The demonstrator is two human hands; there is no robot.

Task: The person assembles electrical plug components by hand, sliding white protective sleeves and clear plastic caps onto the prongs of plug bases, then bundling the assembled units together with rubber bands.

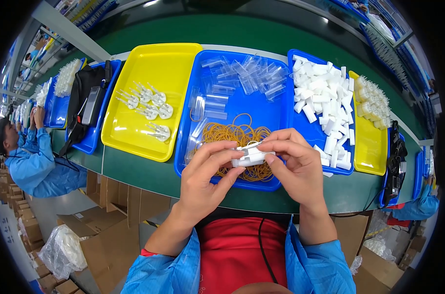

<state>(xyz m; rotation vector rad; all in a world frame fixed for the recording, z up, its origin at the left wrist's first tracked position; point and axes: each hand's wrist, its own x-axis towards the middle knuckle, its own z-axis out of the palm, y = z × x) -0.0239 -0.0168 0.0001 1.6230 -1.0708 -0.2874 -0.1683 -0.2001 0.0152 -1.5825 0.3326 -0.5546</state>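
Between my two hands is a small white plastic piece (252,156), held over the front of a blue tray (182,147). My left hand (206,169) pinches its left end between thumb and fingers. The fingers of my right hand (296,164) close on its right end. What looks like a pale band lies along its top edge, partly hidden by my fingertips. Beneath my hands is a heap of tan rubber bands (232,131). Clear plastic tubes or sleeves (252,73) fill the back of the same tray.
Left of it, a yellow tray (149,59) holds several white pronged parts (159,131). White plastic pieces (325,88) crowd the blue tray on the right, beside another yellow tray (372,152). Cardboard boxes (110,250) stand below the green bench. Co-workers in blue (41,161) sit at both sides.
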